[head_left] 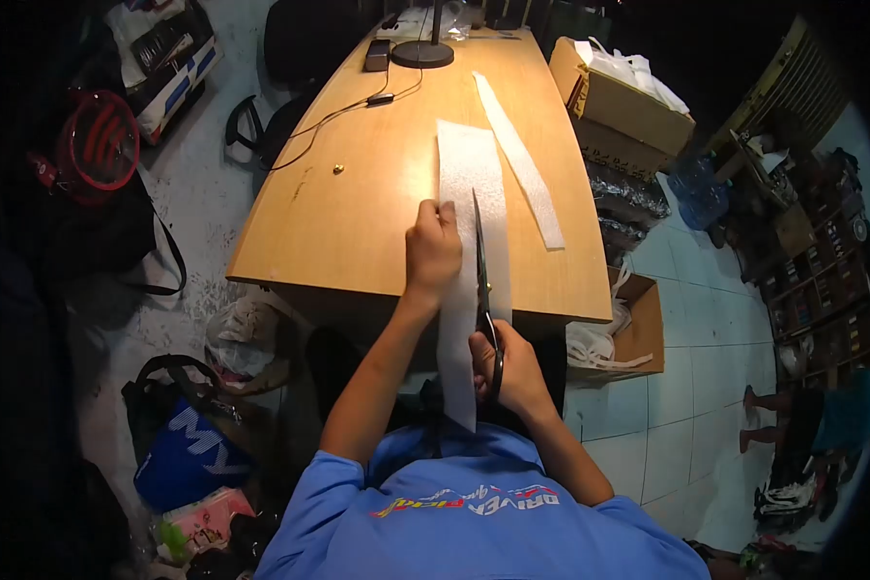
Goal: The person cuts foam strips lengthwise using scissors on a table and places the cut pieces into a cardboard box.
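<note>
Scissors (485,288): at the middle of the scene, blades pointing to the far side and lying along the white foam sheet (463,319); how far the blades part is hard to tell.
Right hand (514,365): near side, grip closed around the black scissor handles.
Left hand (433,242): farther off, grip pinching the sheet's left edge, left of the blades.
Foam: far end on the desk (358,227), near end hanging past its near edge in front of the blue shirt (512,527).
Loose strip (519,159): on the desk, just right of the sheet, slanting from far left to near right.
Lamp base (422,54): far side of the desk, beside a cord (317,129).
Open carton (646,329): near right, beside the desk, with white strips in it.
</note>
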### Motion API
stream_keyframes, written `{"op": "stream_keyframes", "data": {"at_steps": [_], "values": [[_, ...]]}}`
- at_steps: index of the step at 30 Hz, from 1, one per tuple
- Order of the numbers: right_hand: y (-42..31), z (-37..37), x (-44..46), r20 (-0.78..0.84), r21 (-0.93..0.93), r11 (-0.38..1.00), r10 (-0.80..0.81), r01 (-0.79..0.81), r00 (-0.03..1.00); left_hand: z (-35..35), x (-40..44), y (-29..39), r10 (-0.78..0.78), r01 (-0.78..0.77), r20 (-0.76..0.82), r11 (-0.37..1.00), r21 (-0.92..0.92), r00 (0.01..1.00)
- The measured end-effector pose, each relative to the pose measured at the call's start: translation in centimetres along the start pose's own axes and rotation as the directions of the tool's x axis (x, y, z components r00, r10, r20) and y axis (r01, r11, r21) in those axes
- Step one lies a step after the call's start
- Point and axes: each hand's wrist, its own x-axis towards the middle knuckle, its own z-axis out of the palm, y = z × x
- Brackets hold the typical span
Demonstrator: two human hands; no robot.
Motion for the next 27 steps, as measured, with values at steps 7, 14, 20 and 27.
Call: {"op": "stream_keyframes", "data": {"at_steps": [7, 14, 20, 27], "values": [[-0.1, -0.1, 0.8, -0.012, -0.037, 0.999, -0.039, 0.039, 0.999, -0.4, -1.0, 0.3, -0.015, 0.017, 0.028, 0.997, -0.075, 0.999], [0.2, -0.4, 1.9, -0.041, -0.047, 0.994, -0.097, 0.095, 0.994, -0.6, -2.6, -0.2, -0.005, 0.021, 0.095, 0.985, -0.169, 0.996], [-0.7, -0.5, 1.4, -0.051, -0.274, 0.927, -0.279, 0.255, 0.959, -1.8, 0.0, 0.0, -0.104, 0.112, 0.073, 0.988, -0.104, 0.992], [0.4, 0.2, -0.1, -0.023, -0.234, 0.947, -0.232, 0.220, 0.972, -1.1, 1.5, 0.8, 0.028, -0.028, -0.040, 1.000, 0.010, 0.999]]}}
